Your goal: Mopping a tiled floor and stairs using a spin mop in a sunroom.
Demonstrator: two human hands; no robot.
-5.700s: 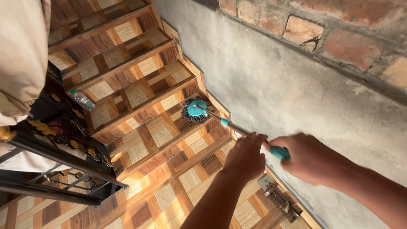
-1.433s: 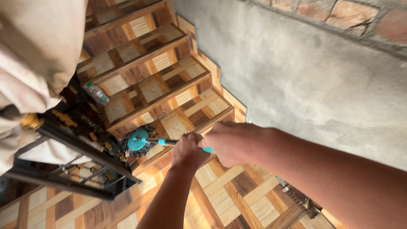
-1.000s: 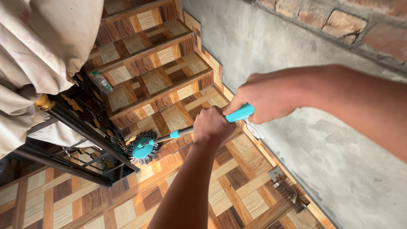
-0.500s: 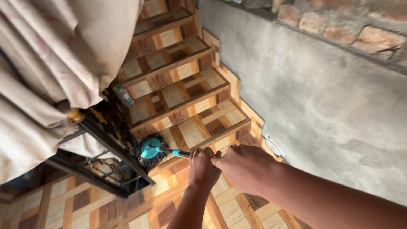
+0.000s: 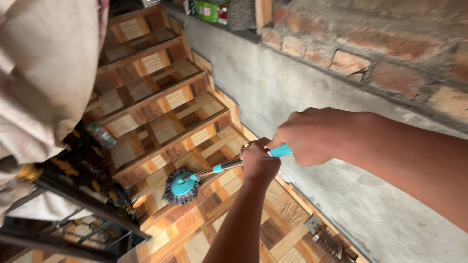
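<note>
Mop (image 5: pixel 181 185) sits with its round teal-and-grey head down on a lower tiled step (image 5: pixel 161 129), just beside the dark metal rail (image 5: pixel 83 195), pole slanting up to the person. Left hand (image 5: pixel 258 163) is wrapped round the metal pole partway down and right hand (image 5: pixel 317 136) is fisted on the teal grip at the top. Looks light and stiff to me, with a floppy stringy head, so that two-hand hold seems like the way to steer it.

The left hand (image 5: pixel 258 163) is fisted, its forearm reaching up from below. Just beside it, the right hand (image 5: pixel 312 136) is clenched too, forearm stretching off rightward.
</note>
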